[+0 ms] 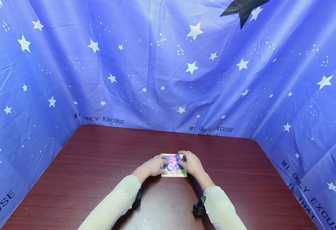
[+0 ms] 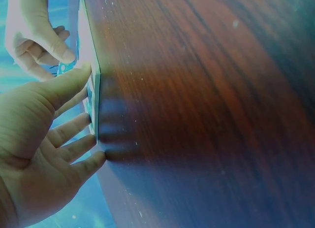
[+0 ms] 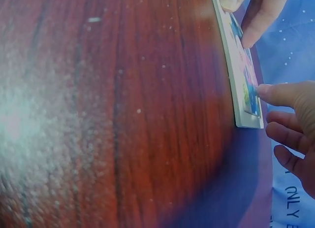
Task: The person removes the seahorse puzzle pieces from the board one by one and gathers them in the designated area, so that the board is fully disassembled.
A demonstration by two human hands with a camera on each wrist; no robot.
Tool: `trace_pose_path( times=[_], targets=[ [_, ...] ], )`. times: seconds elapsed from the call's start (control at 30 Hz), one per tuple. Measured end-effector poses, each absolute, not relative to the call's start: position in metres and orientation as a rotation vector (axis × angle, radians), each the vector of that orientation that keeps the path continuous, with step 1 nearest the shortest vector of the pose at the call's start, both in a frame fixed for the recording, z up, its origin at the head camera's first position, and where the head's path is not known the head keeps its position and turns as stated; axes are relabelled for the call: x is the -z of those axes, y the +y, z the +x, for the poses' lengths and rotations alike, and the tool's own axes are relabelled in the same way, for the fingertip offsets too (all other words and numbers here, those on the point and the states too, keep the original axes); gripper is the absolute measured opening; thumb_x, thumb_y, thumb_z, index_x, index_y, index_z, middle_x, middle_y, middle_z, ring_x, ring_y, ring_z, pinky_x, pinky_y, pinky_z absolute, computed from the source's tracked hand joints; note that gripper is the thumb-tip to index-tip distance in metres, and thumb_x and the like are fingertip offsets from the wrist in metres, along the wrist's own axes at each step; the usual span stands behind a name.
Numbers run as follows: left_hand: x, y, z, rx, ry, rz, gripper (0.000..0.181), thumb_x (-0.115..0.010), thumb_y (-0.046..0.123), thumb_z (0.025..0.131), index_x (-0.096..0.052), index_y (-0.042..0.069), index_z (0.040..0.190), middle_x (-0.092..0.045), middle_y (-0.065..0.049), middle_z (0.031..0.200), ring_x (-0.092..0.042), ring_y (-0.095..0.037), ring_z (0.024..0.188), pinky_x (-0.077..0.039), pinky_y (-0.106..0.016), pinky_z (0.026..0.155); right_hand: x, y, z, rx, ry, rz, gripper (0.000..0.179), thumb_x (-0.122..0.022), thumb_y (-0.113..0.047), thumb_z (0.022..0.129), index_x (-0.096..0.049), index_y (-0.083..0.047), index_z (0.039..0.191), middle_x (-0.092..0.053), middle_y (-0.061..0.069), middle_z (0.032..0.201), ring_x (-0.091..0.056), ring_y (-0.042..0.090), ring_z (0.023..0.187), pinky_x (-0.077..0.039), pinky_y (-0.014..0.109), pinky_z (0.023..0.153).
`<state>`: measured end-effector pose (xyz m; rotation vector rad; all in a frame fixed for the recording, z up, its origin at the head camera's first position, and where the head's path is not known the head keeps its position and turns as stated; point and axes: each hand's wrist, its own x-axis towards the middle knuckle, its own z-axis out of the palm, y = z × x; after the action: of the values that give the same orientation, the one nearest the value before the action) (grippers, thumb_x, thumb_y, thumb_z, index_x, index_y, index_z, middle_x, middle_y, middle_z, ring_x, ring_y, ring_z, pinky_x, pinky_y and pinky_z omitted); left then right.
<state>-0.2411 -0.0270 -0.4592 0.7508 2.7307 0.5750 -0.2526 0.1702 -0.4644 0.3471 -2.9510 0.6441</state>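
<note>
A small square picture puzzle (image 1: pixel 173 174) with a white frame and a pink seahorse on blue lies flat on the table. My left hand (image 1: pixel 154 166) rests on its left side, fingers fairly straight, with thumb and fingertips on the frame and picture. At the upper right corner, my right hand (image 1: pixel 191 163) pinches a dark blue puzzle piece (image 1: pixel 177 157), which stands tilted above the board. In the left wrist view this piece (image 2: pixel 64 68) shows beside the right thumb. From the right wrist, the board (image 3: pixel 238 102) appears nearly edge-on, with the right thumb at the picture's edge.
The reddish-brown wooden table (image 1: pixel 104 159) extends around the board on all sides. A blue star-printed curtain (image 1: pixel 145 64) hangs along its back and both sides. Dark wrist cameras (image 1: pixel 199 206) sit under both light sleeves.
</note>
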Motion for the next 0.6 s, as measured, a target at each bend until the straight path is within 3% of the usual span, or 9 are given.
trace_pose_path(
  times=[0.2, 0.6],
  targets=[
    [0.458, -0.027, -0.24, -0.589, 2.732, 0.758, 0.039, -0.067, 0.022, 0.086, -0.061, 0.012, 0.123, -0.048, -0.009, 0.138, -0.041, -0.026, 0.13, -0.037, -0.039, 0.107, 0.47, 0.173, -0.253, -0.749, -2.954, 0.272, 0.041, -0.073, -0.02, 0.08, -0.062, -0.01, 0.118, -0.057, 0.0, 0.078, -0.049, 0.012, 0.068, -0.043, 0.029, 0.065],
    [0.459, -0.026, -0.242, -0.587, 2.737, 0.765, 0.041, -0.068, 0.022, 0.085, -0.061, 0.011, 0.124, -0.046, -0.01, 0.139, -0.038, -0.027, 0.132, -0.034, -0.038, 0.109, 0.475, 0.177, -0.253, -0.822, -2.883, 0.3, 0.04, -0.074, -0.017, 0.077, -0.063, -0.004, 0.113, -0.057, -0.001, 0.072, -0.048, 0.01, 0.064, -0.041, 0.026, 0.062]
  ],
)
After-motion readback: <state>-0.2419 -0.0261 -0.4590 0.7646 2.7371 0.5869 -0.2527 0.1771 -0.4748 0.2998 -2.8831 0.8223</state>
